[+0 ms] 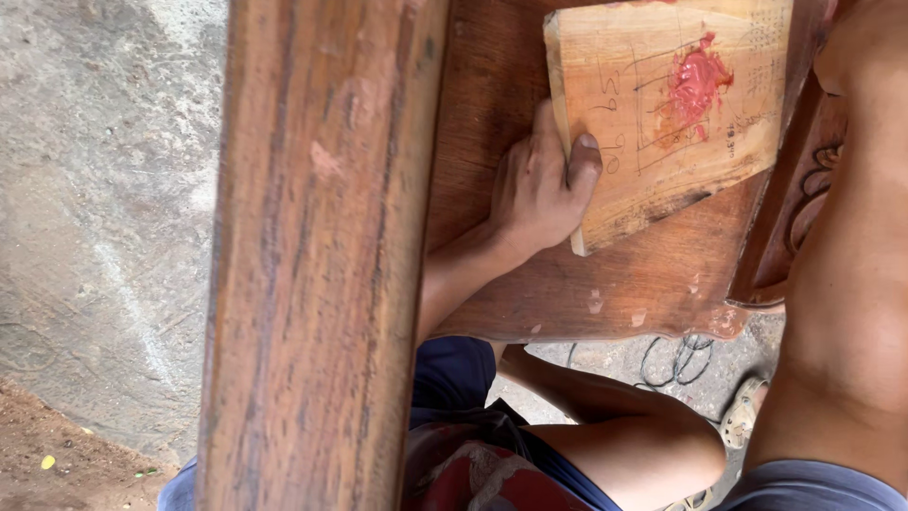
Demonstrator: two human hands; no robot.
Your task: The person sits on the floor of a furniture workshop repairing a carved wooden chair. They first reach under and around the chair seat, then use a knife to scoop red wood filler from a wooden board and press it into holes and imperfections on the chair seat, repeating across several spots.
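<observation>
Against the near edge of a pale wooden board (662, 114), the left hand (539, 185) has taken hold: its thumb lies flat on the board's upper face and the knuckles curl round the edge, so the fingers are closed on the wood, though their tips are hidden underneath. Just beyond the thumb, further across that same face, there are pencilled lines forming a rough box and some scribbled marks, and past those, near the middle of the board, a smear of red paste (698, 87) sits inside the drawn box. Beneath the gripping hand and the board lies a darker reddish-brown wooden panel (653, 274), which the board rests on; small pale patches of filler dot the panel below the grip, toward its lower edge. To the side of the hand away from the board, a thick upright wooden beam (317, 255) with worn brown grain crosses the whole view and hides part of the forearm. Behind the wrist, the forearm runs back to blue shorts (454, 374) and a bent bare knee. On the far side of the board from the grip, a bare arm fills the picture's edge; its hand is out of sight, so I cannot tell how the right hand is set. Grey concrete floor (104, 189) lies beyond the beam.
</observation>
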